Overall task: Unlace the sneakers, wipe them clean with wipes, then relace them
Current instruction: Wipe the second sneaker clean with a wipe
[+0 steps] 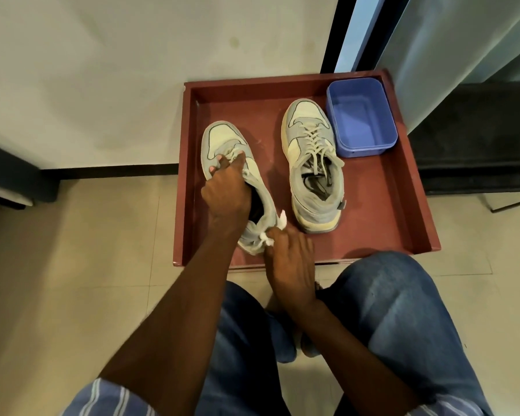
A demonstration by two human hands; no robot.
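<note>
Wiping heel of left-hand sneaker, red tray.
Left hand (227, 192) grips the sneaker (222, 145) over its tongue; right hand (291, 265) pinches a white wipe (275, 232) against the heel. Second sneaker (312, 163) laced, beside blue tub (360, 115).

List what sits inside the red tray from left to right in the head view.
Sneaker gripped by the left hand at its laces, the left sneaker → still-laced right sneaker → empty blue plastic tub. All lie within the tray. The right hand holds a white wipe at the left sneaker's heel.
</note>
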